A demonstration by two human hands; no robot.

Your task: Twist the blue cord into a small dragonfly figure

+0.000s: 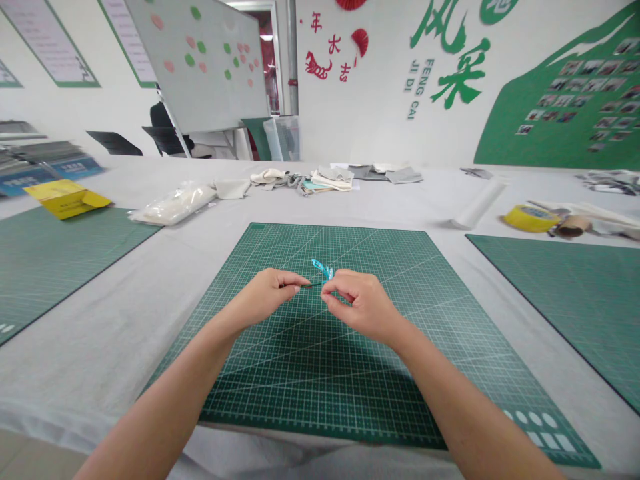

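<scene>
My left hand (270,293) is closed in a pinch on one end of a thin dark cord (314,285), which looks like an elastic band. Its other end runs to my right hand (363,300), whose fingers are curled and closed by a small blue fabric strip (323,268) with white marks. The strip sticks up above the right fingertips, and its lower part is hidden by them. Both hands are held above the green cutting mat (320,380), a short gap apart. Whether the strip is tied to the cord, I cannot tell.
Further cutting mats lie left (65,253) and right (565,287). Across the table's back are a plastic-wrapped bundle (175,203), fabric scraps (330,179) and a yellow folded card (67,198). A yellow tape roll (531,218) sits at the right.
</scene>
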